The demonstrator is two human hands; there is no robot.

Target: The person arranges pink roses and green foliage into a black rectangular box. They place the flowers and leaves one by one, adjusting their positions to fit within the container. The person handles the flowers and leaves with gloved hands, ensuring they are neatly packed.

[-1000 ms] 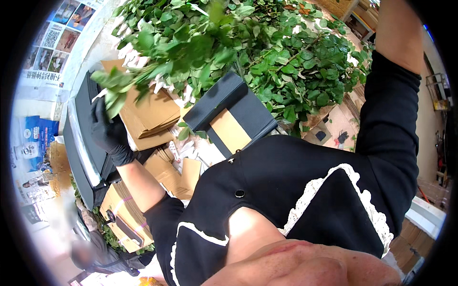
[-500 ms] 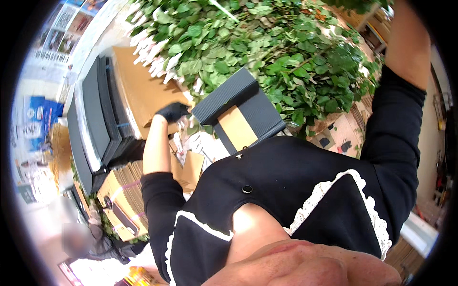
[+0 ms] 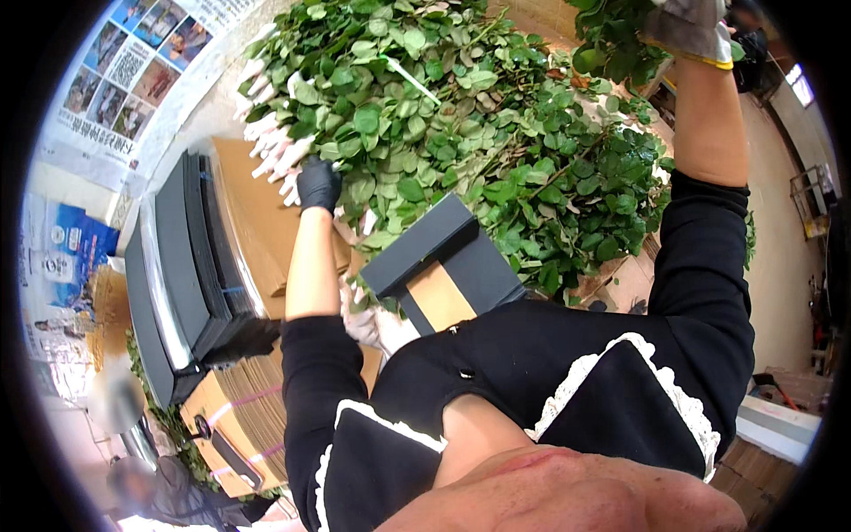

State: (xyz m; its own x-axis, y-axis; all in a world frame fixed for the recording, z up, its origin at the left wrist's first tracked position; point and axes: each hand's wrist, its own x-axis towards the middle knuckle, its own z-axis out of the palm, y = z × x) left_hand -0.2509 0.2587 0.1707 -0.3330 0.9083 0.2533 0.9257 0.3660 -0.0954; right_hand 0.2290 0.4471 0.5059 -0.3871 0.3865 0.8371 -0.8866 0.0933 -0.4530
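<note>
A broad pile of leafy green stems [image 3: 461, 97] lies ahead of me, with slim white-covered ends [image 3: 275, 151] fringing its left side. My left hand [image 3: 319, 184], in a black glove, is closed at those white ends; whatever its fingers hold is hidden. At the top right, my right hand [image 3: 690, 28] wears a grey glove with a yellow cuff. It is closed on a bunch of leafy stems [image 3: 612, 44], its fingers partly cut off by the frame. Close to my chest stands a dark ribbed box-like holder [image 3: 421, 244] with a tan panel [image 3: 441, 297].
Left of the pile are brown cardboard [image 3: 253, 204] and a stack of dark sheets [image 3: 182, 284]. Bundled cardboard [image 3: 253, 417] lies below them. A poster [image 3: 133, 71] hangs on the wall. Another person [image 3: 168, 496] is at the lower left.
My left hand has moved from beside the holder up to the white ends. My right hand has come into view at the top right, together with the leafy bunch.
</note>
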